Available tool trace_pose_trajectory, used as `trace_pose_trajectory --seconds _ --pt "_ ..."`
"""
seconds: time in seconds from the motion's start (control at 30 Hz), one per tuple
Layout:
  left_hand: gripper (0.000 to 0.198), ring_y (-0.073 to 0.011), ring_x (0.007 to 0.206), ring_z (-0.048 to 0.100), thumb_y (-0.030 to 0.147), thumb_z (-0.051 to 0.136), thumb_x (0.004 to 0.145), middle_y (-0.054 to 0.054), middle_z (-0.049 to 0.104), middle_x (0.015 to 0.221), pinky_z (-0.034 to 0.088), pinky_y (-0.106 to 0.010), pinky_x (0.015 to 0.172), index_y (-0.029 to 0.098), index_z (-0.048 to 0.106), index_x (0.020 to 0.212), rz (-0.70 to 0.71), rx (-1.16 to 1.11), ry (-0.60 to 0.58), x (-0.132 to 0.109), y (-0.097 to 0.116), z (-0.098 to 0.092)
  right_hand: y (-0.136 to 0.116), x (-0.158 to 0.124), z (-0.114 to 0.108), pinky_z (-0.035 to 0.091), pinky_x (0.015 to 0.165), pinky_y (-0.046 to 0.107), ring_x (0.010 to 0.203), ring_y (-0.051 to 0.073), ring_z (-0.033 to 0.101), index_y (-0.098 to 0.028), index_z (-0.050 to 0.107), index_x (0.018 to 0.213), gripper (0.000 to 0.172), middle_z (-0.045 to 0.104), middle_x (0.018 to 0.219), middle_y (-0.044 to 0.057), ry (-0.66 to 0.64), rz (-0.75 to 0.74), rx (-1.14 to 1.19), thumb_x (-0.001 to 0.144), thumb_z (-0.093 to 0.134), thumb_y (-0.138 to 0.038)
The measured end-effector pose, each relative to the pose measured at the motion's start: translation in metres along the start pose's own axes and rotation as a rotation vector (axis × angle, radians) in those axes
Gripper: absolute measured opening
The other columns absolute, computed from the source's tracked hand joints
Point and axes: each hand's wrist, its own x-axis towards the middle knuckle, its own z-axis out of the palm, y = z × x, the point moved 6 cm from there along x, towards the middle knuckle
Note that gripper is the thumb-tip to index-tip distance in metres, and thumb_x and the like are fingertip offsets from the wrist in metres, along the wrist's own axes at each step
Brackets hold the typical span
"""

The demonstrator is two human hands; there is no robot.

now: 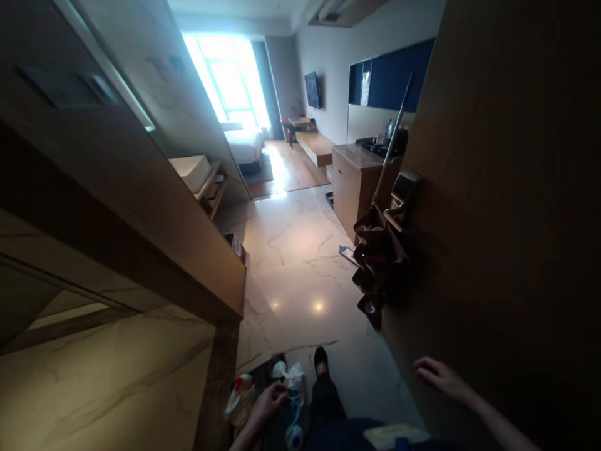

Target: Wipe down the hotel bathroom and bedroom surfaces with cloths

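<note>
My left hand (267, 403) is low at the bottom of the view, its fingers closed round the top of a white spray bottle (288, 376) in a caddy on the floor. A second spray bottle with a red trigger (240, 394) stands just left of that hand. My right hand (440, 374) rests flat with fingers stretched out against the dark wooden door panel (507, 219) on my right. My leg and black shoe (320, 360) show between the two hands.
A mop (389, 150) leans on the wooden cabinet (352, 181) at right, with a hanging pocket organiser (375, 263) on the door. A marble wall (107, 376) and wood trim lie left. The glossy marble floor (295, 263) runs ahead to a bed (244, 145) and bright window.
</note>
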Motion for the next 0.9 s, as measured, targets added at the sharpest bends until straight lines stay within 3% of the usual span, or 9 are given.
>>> trace_pose_trajectory --seconds 0.03,0.1,0.23,0.33,0.43,0.53,0.63,0.73,0.9 --pt "0.022 -0.0195 0.076 0.067 0.035 0.055 0.08 -0.001 0.068 0.074 0.048 -0.024 0.066 0.018 0.064 0.088 -0.005 0.019 -0.006 0.025 0.001 -0.013 -0.008 0.03 0.013 0.05 0.081 0.039 0.087 0.027 0.064 -0.022 0.065 0.094 0.048 0.067 0.093 0.008 -0.035 -0.008 0.052 0.075 0.047 -0.063" --pt "0.023 -0.0194 0.076 0.066 0.034 0.057 0.078 -0.001 0.068 0.074 0.048 -0.025 0.067 0.017 0.065 0.091 0.009 0.069 -0.032 0.075 0.027 -0.038 -0.024 0.078 0.04 0.05 0.076 0.035 0.082 0.025 0.063 -0.019 0.063 0.095 0.045 0.067 0.09 0.008 -0.099 0.005 0.099 0.076 0.047 -0.057" --pt "0.033 -0.0184 0.076 0.064 0.037 0.059 0.078 -0.004 0.068 0.079 0.048 -0.026 0.07 0.014 0.064 0.102 0.16 0.085 -0.173 0.161 0.141 -0.073 -0.067 0.135 0.071 0.047 0.078 0.034 0.087 0.025 0.063 -0.015 0.066 0.095 0.043 0.068 0.092 0.009 -0.188 0.033 0.014 0.074 0.048 -0.049" --pt "0.037 -0.0167 0.078 0.062 0.035 0.051 0.083 -0.006 0.068 0.084 0.048 -0.026 0.072 0.011 0.063 0.109 0.331 0.073 -0.294 0.207 0.226 -0.083 -0.12 0.165 0.053 0.047 0.077 0.032 0.087 0.023 0.063 -0.014 0.067 0.1 0.042 0.069 0.094 0.008 -0.156 0.052 0.01 0.079 0.048 -0.045" --pt "0.04 -0.0161 0.079 0.061 0.036 0.048 0.085 -0.008 0.067 0.088 0.049 -0.026 0.073 0.01 0.061 0.113 0.399 0.082 -0.349 0.245 0.273 -0.083 -0.189 0.193 0.014 0.046 0.078 0.028 0.087 0.02 0.062 -0.015 0.066 0.103 0.039 0.068 0.094 0.007 -0.099 -0.018 0.042 0.086 0.046 -0.044" --pt "0.041 -0.0166 0.08 0.063 0.037 0.048 0.085 -0.008 0.068 0.09 0.049 -0.026 0.073 0.011 0.062 0.114 0.401 0.112 -0.402 0.271 0.286 -0.079 -0.249 0.209 -0.038 0.046 0.082 0.029 0.091 0.019 0.061 -0.016 0.067 0.101 0.038 0.067 0.096 0.007 0.007 -0.114 -0.046 0.092 0.042 -0.043" --pt "0.04 -0.0166 0.079 0.064 0.036 0.049 0.084 -0.007 0.07 0.088 0.05 -0.026 0.073 0.012 0.064 0.113 0.398 0.159 -0.481 0.287 0.282 -0.08 -0.273 0.214 -0.097 0.047 0.085 0.029 0.096 0.019 0.061 -0.018 0.068 0.104 0.039 0.067 0.103 0.007 0.213 -0.085 -0.161 0.095 0.04 -0.045" --pt "0.036 -0.0169 0.077 0.065 0.032 0.051 0.082 -0.007 0.072 0.085 0.05 -0.026 0.071 0.011 0.066 0.107 0.391 0.227 -0.543 0.307 0.279 -0.092 -0.262 0.229 -0.133 0.045 0.094 0.032 0.107 0.022 0.06 -0.016 0.064 0.115 0.038 0.063 0.119 0.011 0.376 0.049 -0.354 0.095 0.041 -0.038" --pt "0.034 -0.0179 0.081 0.067 0.033 0.053 0.081 -0.006 0.073 0.086 0.05 -0.025 0.073 0.014 0.068 0.105 0.432 0.29 -0.603 0.361 0.288 -0.125 -0.197 0.287 -0.113 0.049 0.082 0.031 0.097 0.026 0.065 -0.009 0.07 0.106 0.029 0.067 0.105 0.016 0.144 0.517 -0.605 0.08 0.058 -0.012"
